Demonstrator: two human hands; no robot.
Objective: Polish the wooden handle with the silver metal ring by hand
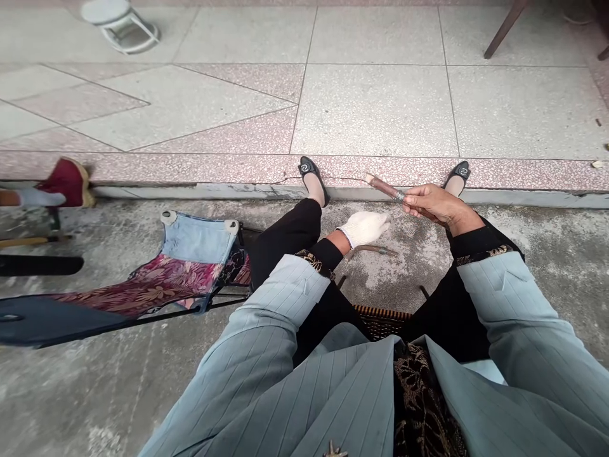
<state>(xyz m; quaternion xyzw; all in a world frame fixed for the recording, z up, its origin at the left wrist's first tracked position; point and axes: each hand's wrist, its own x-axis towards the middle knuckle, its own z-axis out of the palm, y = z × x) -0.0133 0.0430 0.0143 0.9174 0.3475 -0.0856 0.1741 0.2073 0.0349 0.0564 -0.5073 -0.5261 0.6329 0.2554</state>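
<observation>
My right hand [435,204] is bare and closed around a reddish-brown stick-like tool [383,187] with a metal band, its pale tip pointing left toward the tiled step. My left hand [365,227] wears a white glove, fingers curled, hovering just above a thin brown rod [375,250] lying on the concrete between my legs. Whether the glove holds anything is hidden. My feet in black flat shoes [309,170] rest against the step's edge.
A folding fabric stool [190,266] with denim and red floral cloth lies to my left. A white plastic stool [118,22] stands far back left. Another person's red shoe [66,181] shows at the left edge. A woven seat [380,317] is under me.
</observation>
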